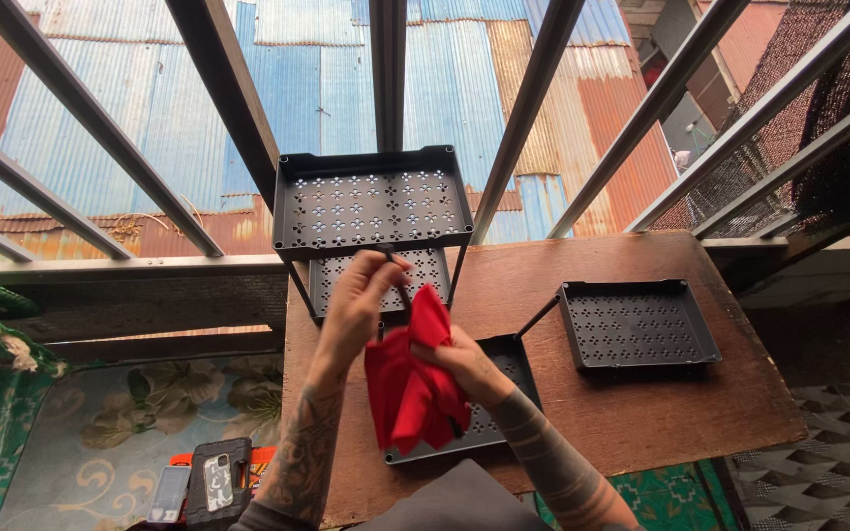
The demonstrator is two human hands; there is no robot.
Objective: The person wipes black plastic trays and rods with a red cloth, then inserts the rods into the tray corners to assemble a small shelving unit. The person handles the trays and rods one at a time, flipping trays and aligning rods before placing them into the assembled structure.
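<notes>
A black perforated shelf rack (373,203) stands on a brown wooden table (641,413), with several stacked trays joined by thin poles. My left hand (358,303) grips one of the thin black poles (403,291) between the upper trays. My right hand (455,359) holds a red cloth (410,379) wrapped against the same pole, just below my left hand. The cloth hangs down over the lowest tray (504,359).
A separate black perforated tray (637,323) with one pole attached lies on the table to the right. Metal window bars (228,88) rise behind the rack. At lower left, phones (216,480) lie on a floral mat (120,423).
</notes>
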